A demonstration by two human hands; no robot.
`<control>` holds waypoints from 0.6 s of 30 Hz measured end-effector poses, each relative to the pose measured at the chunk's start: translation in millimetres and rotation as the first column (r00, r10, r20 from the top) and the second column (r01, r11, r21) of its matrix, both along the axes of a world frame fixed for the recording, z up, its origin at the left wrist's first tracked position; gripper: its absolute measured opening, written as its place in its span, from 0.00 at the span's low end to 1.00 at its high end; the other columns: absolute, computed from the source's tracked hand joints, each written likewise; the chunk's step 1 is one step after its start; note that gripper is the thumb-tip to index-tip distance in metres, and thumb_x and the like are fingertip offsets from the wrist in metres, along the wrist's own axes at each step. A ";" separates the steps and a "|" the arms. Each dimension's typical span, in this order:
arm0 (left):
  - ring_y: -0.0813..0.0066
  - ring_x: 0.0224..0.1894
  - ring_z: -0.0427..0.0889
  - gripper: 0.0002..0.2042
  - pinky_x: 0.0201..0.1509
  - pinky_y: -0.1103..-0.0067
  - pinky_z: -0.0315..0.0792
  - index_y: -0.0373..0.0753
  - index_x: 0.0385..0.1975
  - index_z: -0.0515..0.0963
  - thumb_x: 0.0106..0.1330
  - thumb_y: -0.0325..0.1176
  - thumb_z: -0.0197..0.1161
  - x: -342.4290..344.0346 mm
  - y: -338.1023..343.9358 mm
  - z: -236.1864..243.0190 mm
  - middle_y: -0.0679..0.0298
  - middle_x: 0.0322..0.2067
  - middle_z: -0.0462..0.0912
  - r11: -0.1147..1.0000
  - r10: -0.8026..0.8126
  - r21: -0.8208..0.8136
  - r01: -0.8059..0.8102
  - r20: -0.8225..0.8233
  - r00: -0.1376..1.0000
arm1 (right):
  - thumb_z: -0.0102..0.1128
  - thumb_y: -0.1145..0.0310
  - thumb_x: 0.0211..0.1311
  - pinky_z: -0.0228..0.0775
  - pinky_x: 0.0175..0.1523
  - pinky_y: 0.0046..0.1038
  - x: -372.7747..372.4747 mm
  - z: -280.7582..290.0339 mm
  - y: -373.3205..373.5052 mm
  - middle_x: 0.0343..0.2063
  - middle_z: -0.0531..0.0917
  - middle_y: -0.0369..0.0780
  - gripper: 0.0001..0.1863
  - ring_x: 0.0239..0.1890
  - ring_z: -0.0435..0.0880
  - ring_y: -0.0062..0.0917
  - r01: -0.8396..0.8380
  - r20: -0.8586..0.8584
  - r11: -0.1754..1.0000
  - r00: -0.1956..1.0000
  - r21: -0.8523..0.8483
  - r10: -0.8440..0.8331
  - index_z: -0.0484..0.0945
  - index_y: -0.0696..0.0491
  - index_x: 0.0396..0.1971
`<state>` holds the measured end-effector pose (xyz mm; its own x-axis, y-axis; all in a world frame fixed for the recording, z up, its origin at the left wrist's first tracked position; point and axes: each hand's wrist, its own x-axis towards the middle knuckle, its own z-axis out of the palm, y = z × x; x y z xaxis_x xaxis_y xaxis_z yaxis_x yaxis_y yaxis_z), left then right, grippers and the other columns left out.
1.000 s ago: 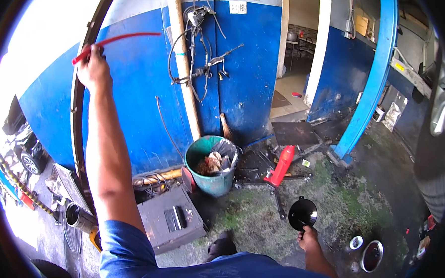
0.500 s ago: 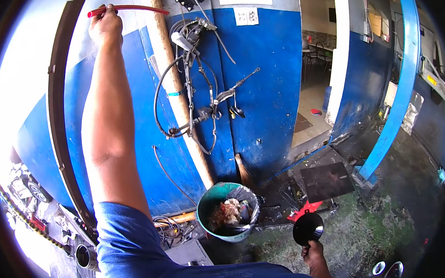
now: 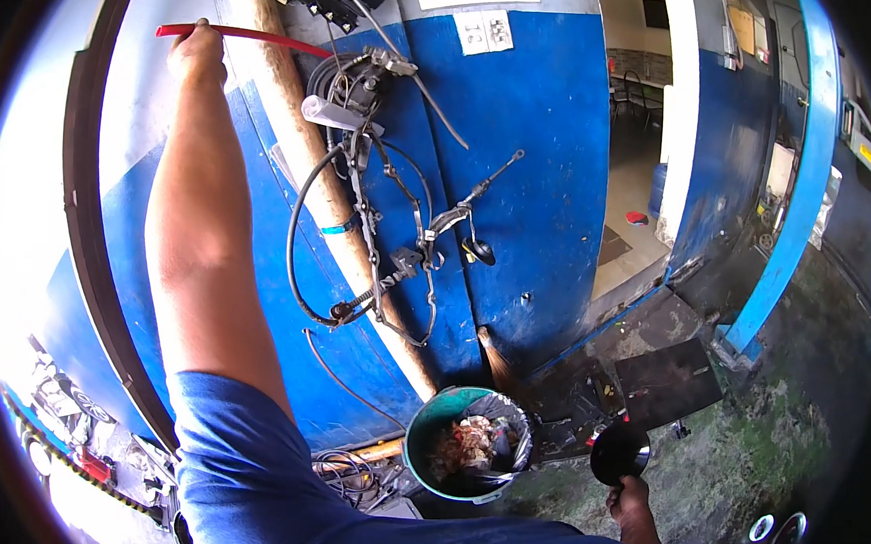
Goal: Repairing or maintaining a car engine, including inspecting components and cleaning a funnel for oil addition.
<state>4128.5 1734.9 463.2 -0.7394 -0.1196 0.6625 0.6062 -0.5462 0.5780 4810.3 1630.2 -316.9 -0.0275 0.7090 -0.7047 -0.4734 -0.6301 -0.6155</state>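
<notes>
Blue wall (image 3: 537,169), red tube (image 3: 256,35), blk funnel (image 3: 619,454) part-hiding red obj (image 3: 627,416)

Against the blue wall (image 3: 546,180), the left hand (image 3: 198,53) is raised high with a red tube (image 3: 261,36) in its grip, one end reaching toward a tangle of cables (image 3: 361,92) hung beside a slanting wooden pole (image 3: 345,252); from here I can't tell whether they touch. Lower down, the right hand (image 3: 630,499) holds a round black bowl-shaped piece (image 3: 617,455) above the stained floor (image 3: 768,447). Between them stands a green bin (image 3: 415,466) of rubbish, a broom (image 3: 493,357) just behind it.
</notes>
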 end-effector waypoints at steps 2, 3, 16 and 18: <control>0.70 0.35 0.82 0.17 0.40 0.75 0.75 0.35 0.45 0.79 0.62 0.39 0.66 -3.2 14.1 0.1 0.58 0.35 0.84 1.000 -0.003 -0.028 0.004 0.027 1.000 | 0.48 0.67 0.62 0.58 0.18 0.27 -5.2 8.9 4.3 0.15 0.69 0.35 0.05 0.13 0.66 0.23 0.038 0.018 0.999 0.999 -0.015 -0.037 0.70 0.50 0.34; 0.69 0.35 0.81 0.17 0.37 0.73 0.75 0.36 0.46 0.79 0.63 0.40 0.65 -5.2 20.7 -4.2 0.58 0.34 0.84 0.997 -0.040 -0.068 0.047 0.102 0.994 | 0.48 0.66 0.61 0.58 0.17 0.28 -5.6 13.9 3.3 0.15 0.69 0.35 0.05 0.12 0.65 0.23 0.039 0.055 0.998 0.998 -0.055 -0.036 0.70 0.50 0.33; 0.65 0.42 0.79 0.20 0.49 0.62 0.72 0.39 0.52 0.71 0.67 0.46 0.61 -8.3 59.9 -15.6 0.59 0.44 0.77 0.943 -0.203 -0.235 0.236 0.158 0.966 | 0.50 0.65 0.61 0.58 0.17 0.27 -15.3 25.5 21.7 0.16 0.69 0.36 0.07 0.12 0.66 0.23 0.014 0.076 1.000 0.997 -0.001 -0.014 0.71 0.51 0.36; 0.64 0.46 0.78 0.23 0.50 0.63 0.71 0.41 0.54 0.70 0.66 0.47 0.62 2.4 53.6 -22.4 0.60 0.47 0.76 0.923 -0.241 -0.263 0.280 0.172 0.955 | 0.50 0.64 0.62 0.59 0.17 0.27 -13.7 29.7 13.7 0.16 0.70 0.36 0.08 0.12 0.66 0.22 -0.014 0.067 0.999 0.998 0.034 0.012 0.71 0.51 0.36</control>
